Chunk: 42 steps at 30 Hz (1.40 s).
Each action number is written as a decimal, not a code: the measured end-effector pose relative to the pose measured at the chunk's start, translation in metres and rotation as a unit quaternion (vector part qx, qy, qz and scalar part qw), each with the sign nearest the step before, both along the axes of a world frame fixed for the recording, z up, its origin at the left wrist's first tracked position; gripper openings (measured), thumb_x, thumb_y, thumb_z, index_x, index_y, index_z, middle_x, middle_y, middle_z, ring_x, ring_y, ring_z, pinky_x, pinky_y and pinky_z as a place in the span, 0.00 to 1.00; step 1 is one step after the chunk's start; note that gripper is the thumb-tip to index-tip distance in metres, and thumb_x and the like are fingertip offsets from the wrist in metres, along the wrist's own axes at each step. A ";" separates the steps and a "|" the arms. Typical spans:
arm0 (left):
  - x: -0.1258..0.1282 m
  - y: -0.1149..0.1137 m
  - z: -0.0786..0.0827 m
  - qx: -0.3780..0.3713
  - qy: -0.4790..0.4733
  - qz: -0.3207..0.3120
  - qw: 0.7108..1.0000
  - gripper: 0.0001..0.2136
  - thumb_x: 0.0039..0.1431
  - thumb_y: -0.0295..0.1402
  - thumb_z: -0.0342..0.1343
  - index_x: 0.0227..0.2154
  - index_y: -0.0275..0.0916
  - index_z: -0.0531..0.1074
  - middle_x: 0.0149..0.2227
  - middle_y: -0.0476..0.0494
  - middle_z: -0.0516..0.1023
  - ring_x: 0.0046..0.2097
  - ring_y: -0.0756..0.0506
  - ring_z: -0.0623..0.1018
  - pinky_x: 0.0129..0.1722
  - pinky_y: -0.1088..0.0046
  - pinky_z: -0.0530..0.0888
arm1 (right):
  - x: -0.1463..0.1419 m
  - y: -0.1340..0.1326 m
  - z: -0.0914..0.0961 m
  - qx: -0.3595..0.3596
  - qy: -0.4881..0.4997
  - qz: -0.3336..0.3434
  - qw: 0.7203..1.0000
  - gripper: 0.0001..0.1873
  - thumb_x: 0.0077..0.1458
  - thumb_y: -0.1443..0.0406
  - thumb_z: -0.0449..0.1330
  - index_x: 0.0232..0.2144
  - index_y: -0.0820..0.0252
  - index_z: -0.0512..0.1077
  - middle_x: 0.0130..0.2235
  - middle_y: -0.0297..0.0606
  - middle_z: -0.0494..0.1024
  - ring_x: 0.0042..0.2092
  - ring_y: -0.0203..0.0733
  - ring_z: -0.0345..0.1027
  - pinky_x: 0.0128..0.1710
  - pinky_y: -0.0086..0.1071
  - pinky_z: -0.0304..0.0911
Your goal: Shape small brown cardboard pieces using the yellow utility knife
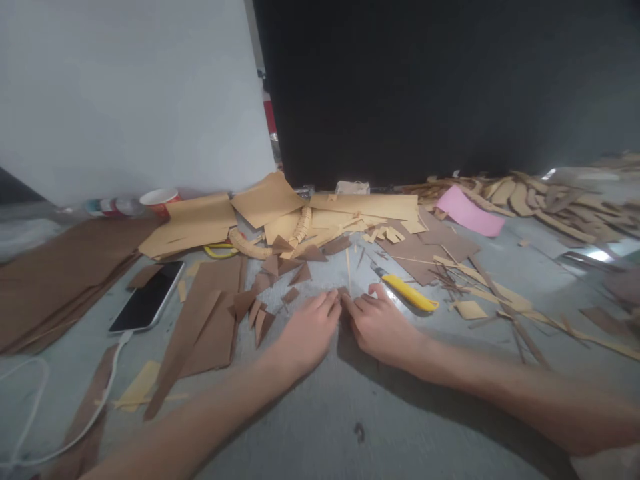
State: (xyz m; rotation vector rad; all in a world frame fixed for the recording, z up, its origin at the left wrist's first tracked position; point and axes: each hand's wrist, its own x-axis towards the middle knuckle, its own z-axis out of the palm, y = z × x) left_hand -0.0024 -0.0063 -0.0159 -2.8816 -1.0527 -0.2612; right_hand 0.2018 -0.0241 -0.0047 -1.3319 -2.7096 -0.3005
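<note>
My left hand and my right hand meet low over the grey table, fingers bent and closed. Between their fingertips a small brown cardboard piece shows, mostly covered by the fingers. Just beyond my right hand lies a yellow utility knife, its blade end pointing away to the left. A thin pale strip lies in front of the fingertips. Several brown cardboard triangles are scattered ahead and to the left of my left hand.
At left, a phone with a white cable lies between brown cardboard sheets. Tan sheets, a paper cup and a curved ribbed cardboard piece stand farther back. Right are pink paper, offcuts and piled curved strips.
</note>
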 end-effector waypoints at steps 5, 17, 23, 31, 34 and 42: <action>0.000 0.000 -0.003 0.013 -0.006 -0.002 1.000 0.26 0.62 0.18 0.43 0.60 0.22 0.71 0.63 0.22 0.75 0.63 0.34 0.77 0.61 0.54 0.75 | 0.000 -0.003 0.004 0.016 -0.031 0.002 0.999 0.25 0.59 0.71 0.58 0.57 0.78 0.75 0.36 0.53 0.85 0.37 0.52 0.78 0.55 0.49 0.54; 0.000 -0.009 0.004 -0.014 -0.133 0.067 0.989 0.28 0.61 0.18 0.47 0.64 0.32 0.68 0.63 0.29 0.74 0.62 0.34 0.75 0.61 0.50 0.75 | 0.012 0.016 0.005 -0.013 0.058 0.013 0.998 0.28 0.71 0.53 0.59 0.63 0.67 0.72 0.41 0.48 0.85 0.43 0.52 0.77 0.53 0.47 0.52; -0.010 0.007 0.000 -0.029 -0.105 0.075 0.991 0.28 0.59 0.16 0.47 0.63 0.33 0.69 0.65 0.30 0.71 0.68 0.33 0.68 0.65 0.47 0.71 | 0.014 0.020 0.001 0.001 0.068 0.022 0.997 0.28 0.71 0.53 0.60 0.63 0.67 0.72 0.40 0.46 0.85 0.43 0.51 0.77 0.54 0.48 0.51; -0.007 0.007 -0.005 -0.032 -0.113 0.047 0.992 0.23 0.62 0.17 0.47 0.58 0.28 0.73 0.60 0.29 0.76 0.66 0.35 0.71 0.66 0.51 0.72 | 0.012 0.023 -0.004 0.040 0.111 0.040 0.992 0.19 0.72 0.55 0.60 0.53 0.64 0.77 0.37 0.41 0.84 0.39 0.48 0.77 0.54 0.46 0.53; -0.008 0.008 -0.008 -0.028 -0.125 0.037 0.991 0.22 0.62 0.17 0.46 0.57 0.27 0.73 0.59 0.27 0.76 0.66 0.35 0.72 0.66 0.49 0.72 | 0.013 0.024 -0.006 0.058 0.112 0.065 0.990 0.14 0.74 0.58 0.58 0.50 0.62 0.78 0.33 0.38 0.82 0.37 0.46 0.75 0.51 0.44 0.55; -0.011 0.009 -0.006 -0.014 -0.141 0.007 0.990 0.19 0.62 0.17 0.46 0.52 0.31 0.74 0.57 0.30 0.78 0.67 0.36 0.72 0.68 0.51 0.72 | 0.023 0.031 -0.007 0.089 0.063 0.144 0.984 0.14 0.76 0.66 0.52 0.44 0.62 0.79 0.31 0.36 0.78 0.35 0.42 0.70 0.47 0.41 0.56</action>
